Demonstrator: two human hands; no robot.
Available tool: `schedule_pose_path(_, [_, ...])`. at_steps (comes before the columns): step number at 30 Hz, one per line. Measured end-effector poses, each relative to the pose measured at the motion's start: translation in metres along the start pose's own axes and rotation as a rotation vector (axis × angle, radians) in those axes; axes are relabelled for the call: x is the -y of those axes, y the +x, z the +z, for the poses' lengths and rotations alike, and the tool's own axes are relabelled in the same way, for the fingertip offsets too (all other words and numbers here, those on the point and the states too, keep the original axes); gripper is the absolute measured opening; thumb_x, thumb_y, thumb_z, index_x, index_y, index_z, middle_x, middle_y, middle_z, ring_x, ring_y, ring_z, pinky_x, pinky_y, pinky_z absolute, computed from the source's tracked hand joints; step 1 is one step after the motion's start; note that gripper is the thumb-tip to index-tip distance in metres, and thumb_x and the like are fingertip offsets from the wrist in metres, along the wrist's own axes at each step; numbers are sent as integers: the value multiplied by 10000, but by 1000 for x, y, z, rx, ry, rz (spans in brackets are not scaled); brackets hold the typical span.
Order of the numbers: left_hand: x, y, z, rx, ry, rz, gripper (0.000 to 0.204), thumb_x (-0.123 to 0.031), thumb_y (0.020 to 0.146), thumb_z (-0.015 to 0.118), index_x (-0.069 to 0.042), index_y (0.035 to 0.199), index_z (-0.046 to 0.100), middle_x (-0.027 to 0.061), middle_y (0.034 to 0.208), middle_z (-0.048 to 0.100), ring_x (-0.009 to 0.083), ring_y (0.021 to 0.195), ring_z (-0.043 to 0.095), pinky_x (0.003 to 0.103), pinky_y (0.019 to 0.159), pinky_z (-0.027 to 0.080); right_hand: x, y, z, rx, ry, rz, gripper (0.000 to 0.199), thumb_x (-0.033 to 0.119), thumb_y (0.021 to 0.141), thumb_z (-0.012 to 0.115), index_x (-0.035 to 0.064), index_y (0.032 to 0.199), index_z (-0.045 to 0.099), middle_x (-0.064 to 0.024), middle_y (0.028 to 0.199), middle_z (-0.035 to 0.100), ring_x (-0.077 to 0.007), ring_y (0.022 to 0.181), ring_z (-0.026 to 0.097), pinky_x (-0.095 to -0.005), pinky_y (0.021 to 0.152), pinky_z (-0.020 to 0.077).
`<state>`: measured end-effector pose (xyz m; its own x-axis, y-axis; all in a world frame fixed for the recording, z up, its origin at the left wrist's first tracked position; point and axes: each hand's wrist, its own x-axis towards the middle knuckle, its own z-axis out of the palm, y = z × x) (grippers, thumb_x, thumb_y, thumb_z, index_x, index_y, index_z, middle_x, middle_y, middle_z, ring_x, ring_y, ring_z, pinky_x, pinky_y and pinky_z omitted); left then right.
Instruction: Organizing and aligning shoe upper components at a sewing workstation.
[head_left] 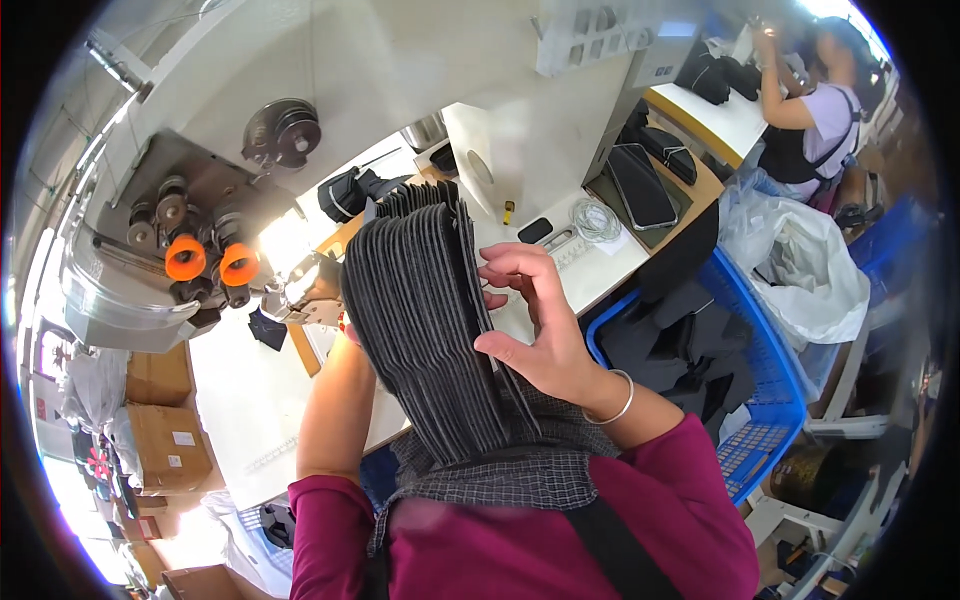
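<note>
A thick stack of dark grey fabric pieces with rounded ends is raised in front of my chest, its layers pressed close together. My left hand is at the left side of the stack and supports it, with most of its fingers hidden behind the pieces. On the other side, my right hand has its fingers spread and bent. Its thumb is by the stack's right edge, where a few pieces stand slightly apart. The lower end of the stack rests against a checked apron.
A sewing machine with orange-capped thread cones stands left on the white table. To the right, a blue basket holds dark pieces. Behind it are a white sack and a seated person. A phone and coiled cord lie ahead.
</note>
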<state>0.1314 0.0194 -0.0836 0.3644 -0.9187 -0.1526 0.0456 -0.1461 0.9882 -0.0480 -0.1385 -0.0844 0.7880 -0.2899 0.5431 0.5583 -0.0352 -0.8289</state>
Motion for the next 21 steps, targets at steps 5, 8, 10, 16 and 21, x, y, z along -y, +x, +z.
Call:
schedule_pose_path(5, [4,-4,0,-99,-6,34,1057,-643,666,851,8,1425,509,151,1413,554,250,1269,542,384,1067,442,10,5,1,-11,-209,-205,413,110,849,788,71,1217,604,-149,1353,427,-267,1113,555,-375,940,495])
schedule_pose_path(8, [5,-6,-1,-155,-10,49,1067,-650,663,849,8,1429,505,152,1418,550,251,1276,538,386,1072,440,10,4,3,-22,-314,-248,201,72,826,783,92,1010,705,-174,1346,452,-306,1098,579,-396,948,497])
schedule_pose_path(10, [5,-4,1,-195,-13,56,1074,-654,661,848,8,1432,502,153,1422,547,253,1281,535,388,1075,438,11,4,3,-16,-331,-257,207,84,814,796,89,997,698,-176,1345,453,-309,1089,577,-406,949,494])
schedule_pose_path(16, [7,-2,3,-312,-21,78,1093,-667,656,844,8,1441,493,156,1432,539,256,1295,527,393,1085,433,17,7,3,4,-414,-265,273,144,753,852,87,949,671,-178,1342,458,-316,1061,562,-423,948,484])
schedule_pose_path(21, [11,-7,2,-391,-24,93,1110,-678,651,840,7,1449,486,159,1441,532,259,1306,521,397,1093,429,18,7,4,1,-408,-247,296,146,739,861,89,955,668,-180,1342,458,-319,1071,553,-427,951,481])
